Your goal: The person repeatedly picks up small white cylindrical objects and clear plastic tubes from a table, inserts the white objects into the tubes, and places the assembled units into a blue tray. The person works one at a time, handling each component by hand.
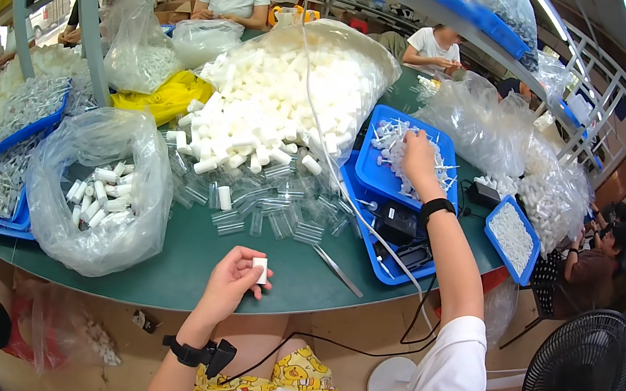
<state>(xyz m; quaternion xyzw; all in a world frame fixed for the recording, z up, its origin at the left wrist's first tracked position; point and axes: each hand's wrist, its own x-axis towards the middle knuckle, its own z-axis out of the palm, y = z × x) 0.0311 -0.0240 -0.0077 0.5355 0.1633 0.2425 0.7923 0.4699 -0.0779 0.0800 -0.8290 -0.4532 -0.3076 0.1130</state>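
Left hand (231, 280), lower centre of frame, over near edge of green desk (180, 273). Grip narrow: thumb and fingertips pinched on small white cap (261, 269). Cap a short stubby cylinder, sticking out right of the fingertips; long axis roughly vertical in frame, tilted slightly. Which end is the open one: cannot tell.

Right hand (419, 159), upper right of centre, arm stretched out. Fingers curled down into blue tray (370, 168), on the pile of thin white stemmed parts (394, 139). Grip partly closed, fingertips buried in the pile; holding a part or not: cannot tell. Black band on that wrist.

Cap well apart from the right hand, down-left of it.

Around:
- Big heap of white caps (260, 115) spilling from an open clear bag, upper centre.
- Clear tubes (262, 208) scattered flat on desk, between heap and left hand.
- Clear bag with assembled white pieces (99, 192), left of left hand.
- Metal tweezers (338, 270), just right of the held cap, lying diagonal on desk.
- Second, smaller blue tray (513, 237) of white bits at right edge of desk.
- Fan (578, 373) on floor, lower right.
- Other people seated at far side, top of frame.
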